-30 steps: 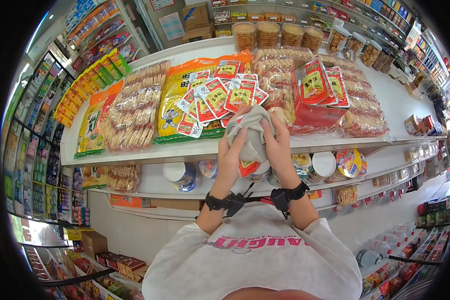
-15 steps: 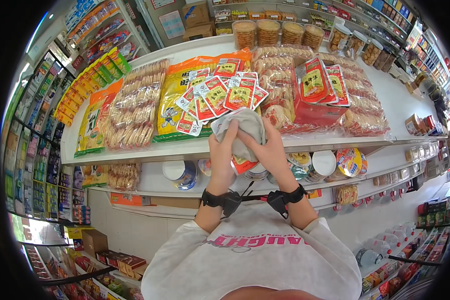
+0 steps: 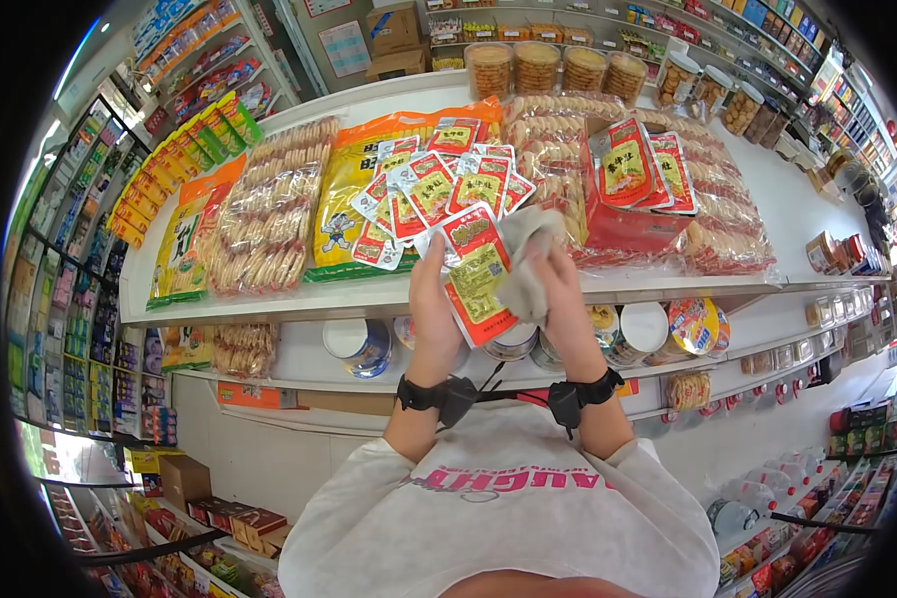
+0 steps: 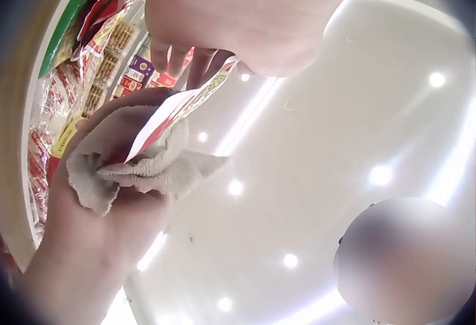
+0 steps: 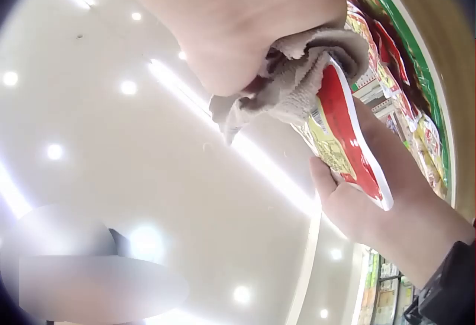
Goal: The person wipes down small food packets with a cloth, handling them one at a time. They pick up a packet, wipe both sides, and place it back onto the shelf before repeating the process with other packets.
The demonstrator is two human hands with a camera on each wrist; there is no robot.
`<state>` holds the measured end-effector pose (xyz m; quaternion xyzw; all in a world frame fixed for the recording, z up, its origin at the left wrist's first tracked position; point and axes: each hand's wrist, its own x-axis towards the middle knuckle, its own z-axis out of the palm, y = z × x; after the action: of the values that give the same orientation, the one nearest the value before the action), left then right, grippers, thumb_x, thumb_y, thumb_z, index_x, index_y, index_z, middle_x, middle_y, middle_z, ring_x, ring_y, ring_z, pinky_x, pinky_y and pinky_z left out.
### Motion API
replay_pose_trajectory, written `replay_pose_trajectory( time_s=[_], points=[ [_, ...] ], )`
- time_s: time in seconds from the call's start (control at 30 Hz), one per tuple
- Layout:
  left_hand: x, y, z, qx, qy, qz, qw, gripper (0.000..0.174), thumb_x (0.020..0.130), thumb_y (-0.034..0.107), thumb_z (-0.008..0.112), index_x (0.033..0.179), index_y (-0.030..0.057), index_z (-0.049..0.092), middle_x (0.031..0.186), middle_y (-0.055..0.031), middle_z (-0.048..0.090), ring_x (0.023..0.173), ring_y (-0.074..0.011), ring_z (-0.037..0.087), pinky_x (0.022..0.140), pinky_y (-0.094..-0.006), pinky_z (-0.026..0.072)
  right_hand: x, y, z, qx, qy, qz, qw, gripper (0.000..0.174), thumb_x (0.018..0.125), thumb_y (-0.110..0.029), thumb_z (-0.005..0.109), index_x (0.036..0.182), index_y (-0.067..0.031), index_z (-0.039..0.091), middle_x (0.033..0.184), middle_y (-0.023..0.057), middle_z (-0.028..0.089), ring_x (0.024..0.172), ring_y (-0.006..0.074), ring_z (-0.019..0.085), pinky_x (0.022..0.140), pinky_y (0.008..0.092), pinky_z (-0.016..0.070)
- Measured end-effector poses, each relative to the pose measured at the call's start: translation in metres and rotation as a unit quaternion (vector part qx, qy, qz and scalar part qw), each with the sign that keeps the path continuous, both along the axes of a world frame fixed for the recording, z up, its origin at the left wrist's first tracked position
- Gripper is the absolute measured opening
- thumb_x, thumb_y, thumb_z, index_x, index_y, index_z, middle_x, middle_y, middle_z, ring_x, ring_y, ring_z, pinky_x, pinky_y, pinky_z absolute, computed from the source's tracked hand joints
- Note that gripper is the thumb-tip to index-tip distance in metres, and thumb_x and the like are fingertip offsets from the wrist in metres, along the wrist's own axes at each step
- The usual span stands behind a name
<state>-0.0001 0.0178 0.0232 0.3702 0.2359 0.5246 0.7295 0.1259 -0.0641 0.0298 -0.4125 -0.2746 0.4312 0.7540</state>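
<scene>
A red and gold packet (image 3: pixel 480 279) is tilted in front of the counter edge in the head view, its left side gripped by my left hand (image 3: pixel 436 314). My right hand (image 3: pixel 566 304) holds a crumpled grey cloth (image 3: pixel 528 261) against the packet's right side. The right wrist view shows the cloth (image 5: pixel 297 79) touching one end of the packet (image 5: pixel 346 135), with the left hand (image 5: pixel 372 206) on its other part. In the left wrist view the packet (image 4: pixel 178 109) is seen nearly edge-on beside the cloth (image 4: pixel 141 154). Similar packets (image 3: pixel 432 189) lie piled just beyond.
A red box (image 3: pixel 633 227) of packets stands on the right over bagged round crackers (image 3: pixel 728 214). Yellow bags (image 3: pixel 339 214) lie under the pile. Clear jars (image 3: pixel 535 68) line the back. Tubs (image 3: pixel 359 344) sit on the shelf below the counter edge (image 3: pixel 319 311).
The cloth has moved right, off most of the packet, which was largely covered before. The hands have moved apart, the right one going right with the cloth.
</scene>
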Motion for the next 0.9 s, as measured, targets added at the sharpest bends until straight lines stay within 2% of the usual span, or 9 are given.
replay_pose_trajectory(
  time_s=[0.07, 0.17, 0.27, 0.37, 0.47, 0.57, 0.6, 0.77, 0.9],
  points=[
    [0.002, 0.011, -0.038, 0.108, 0.056, 0.052, 0.991, 0.039, 0.104, 0.03, 0.053, 0.129, 0.0004, 0.057, 0.121, -0.0063, 0.063, 0.109, -0.0146, 0.063, 0.093, -0.0316, 0.0511, -0.004, -0.001, 0.0, -0.011, -0.162, 0.05, 0.985, 0.033, 0.096, -0.014, 0.067, 0.125, 0.0, 0.06, 0.112, 0.0043, 0.068, 0.102, 0.0098, 0.062, 0.088, 0.0265, 0.0502],
    [-0.008, 0.004, 0.01, -0.023, 0.0, -0.056, 0.998, 0.041, 0.102, 0.02, 0.057, 0.136, -0.0022, 0.051, 0.122, -0.0102, 0.061, 0.114, -0.0173, 0.06, 0.098, -0.028, 0.0474, -0.011, 0.003, -0.006, 0.014, -0.217, -0.026, 0.976, 0.034, 0.091, -0.007, 0.068, 0.124, 0.0013, 0.061, 0.111, 0.0043, 0.068, 0.099, 0.0101, 0.063, 0.085, 0.027, 0.0509],
    [0.009, 0.005, 0.02, 0.213, 0.09, 0.049, 0.972, 0.043, 0.103, 0.016, 0.056, 0.141, -0.0028, 0.048, 0.123, -0.011, 0.061, 0.116, -0.0186, 0.059, 0.1, -0.0275, 0.046, -0.004, 0.002, 0.0, 0.003, -0.252, -0.106, 0.962, 0.034, 0.09, -0.002, 0.065, 0.123, 0.0031, 0.06, 0.108, 0.0077, 0.068, 0.098, 0.0119, 0.064, 0.084, 0.0284, 0.0513],
    [0.002, 0.006, 0.014, 0.208, 0.14, -0.014, 0.968, 0.051, 0.097, 0.005, 0.065, 0.141, -0.0054, 0.044, 0.129, -0.0128, 0.057, 0.118, -0.0176, 0.057, 0.103, -0.0303, 0.0448, 0.005, 0.005, -0.008, 0.009, -0.391, -0.212, 0.896, 0.038, 0.087, 0.003, 0.062, 0.124, 0.0034, 0.061, 0.107, 0.0133, 0.069, 0.095, 0.0196, 0.067, 0.084, 0.0306, 0.0521],
    [0.011, 0.002, 0.006, 0.196, 0.096, -0.035, 0.975, 0.047, 0.101, 0.018, 0.062, 0.139, -0.0044, 0.046, 0.12, -0.0087, 0.06, 0.109, -0.0143, 0.061, 0.096, -0.0281, 0.0476, -0.007, 0.0, 0.008, 0.028, -0.486, -0.129, 0.864, 0.05, 0.084, 0.006, 0.059, 0.133, 0.0039, 0.054, 0.125, 0.0218, 0.063, 0.113, 0.0332, 0.064, 0.097, 0.036, 0.0492],
    [0.0, 0.005, 0.0, 0.01, 0.013, -0.119, 0.993, 0.046, 0.107, 0.033, 0.048, 0.138, -0.0018, 0.051, 0.121, -0.0071, 0.063, 0.114, -0.0159, 0.06, 0.101, -0.0308, 0.0451, -0.024, 0.007, 0.011, 0.09, -0.52, -0.045, 0.848, 0.064, 0.082, 0.005, 0.059, 0.144, 0.0047, 0.043, 0.149, 0.026, 0.045, 0.137, 0.0401, 0.045, 0.113, 0.0422, 0.0366],
    [0.0, 0.008, 0.004, 0.026, -0.009, -0.128, 0.991, 0.049, 0.107, 0.039, 0.045, 0.134, -0.0013, 0.054, 0.12, -0.0067, 0.063, 0.11, -0.0144, 0.061, 0.098, -0.0309, 0.0456, -0.021, 0.008, 0.009, 0.081, -0.576, -0.037, 0.812, 0.068, 0.084, 0.003, 0.057, 0.148, 0.0062, 0.035, 0.159, 0.0259, 0.029, 0.15, 0.0393, 0.025, 0.121, 0.0451, 0.0232],
    [0.0, 0.0, 0.008, 0.104, 0.023, -0.085, 0.991, 0.044, 0.106, 0.036, 0.05, 0.129, -0.0004, 0.058, 0.117, -0.0045, 0.065, 0.105, -0.0087, 0.059, 0.089, -0.0272, 0.0462, -0.016, 0.021, 0.002, 0.009, -0.546, -0.142, 0.825, 0.061, 0.086, 0.003, 0.052, 0.146, 0.006, 0.039, 0.156, 0.0259, 0.034, 0.146, 0.0403, 0.031, 0.119, 0.0441, 0.0261],
    [-0.012, 0.007, 0.011, -0.002, 0.067, -0.099, 0.993, 0.042, 0.106, 0.034, 0.052, 0.126, -0.0015, 0.061, 0.116, -0.0037, 0.066, 0.103, -0.0058, 0.057, 0.087, -0.0247, 0.0455, 0.006, 0.023, -0.007, 0.012, -0.503, -0.151, 0.851, 0.055, 0.084, 0.005, 0.05, 0.138, 0.0027, 0.05, 0.139, 0.0233, 0.05, 0.133, 0.0382, 0.047, 0.113, 0.0405, 0.0346]
  ],
)
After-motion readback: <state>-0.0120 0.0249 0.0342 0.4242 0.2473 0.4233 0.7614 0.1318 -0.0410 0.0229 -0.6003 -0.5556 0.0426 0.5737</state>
